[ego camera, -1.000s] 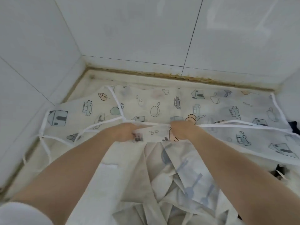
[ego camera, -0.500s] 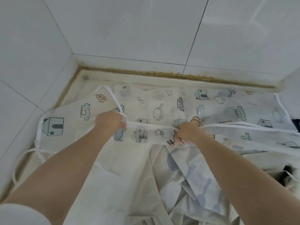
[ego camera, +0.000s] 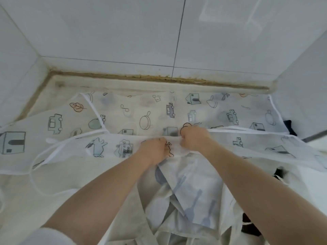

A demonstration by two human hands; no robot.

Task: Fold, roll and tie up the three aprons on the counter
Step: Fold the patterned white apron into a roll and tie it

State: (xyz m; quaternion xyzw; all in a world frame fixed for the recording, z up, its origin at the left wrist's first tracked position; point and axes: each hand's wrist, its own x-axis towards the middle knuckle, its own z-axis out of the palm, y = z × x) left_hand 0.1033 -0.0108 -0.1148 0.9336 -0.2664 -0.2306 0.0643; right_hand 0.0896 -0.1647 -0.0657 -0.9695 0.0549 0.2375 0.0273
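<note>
The left hand (ego camera: 153, 149) and right hand (ego camera: 193, 137), close together, both pinch the folded edge of the printed apron (ego camera: 148, 114) on the counter (ego camera: 74, 85).

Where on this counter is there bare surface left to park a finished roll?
Bare counter shows only as a strip between the wall seam and the printed apron, widening at the back-left corner. Everything nearer is crowded: both hands grip the apron's fold, with crumpled aprons below.

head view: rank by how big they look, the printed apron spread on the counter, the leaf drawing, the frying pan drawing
1. printed apron
2. frying pan drawing
3. leaf drawing, only slightly smaller than the pan; nearly alike.
</note>
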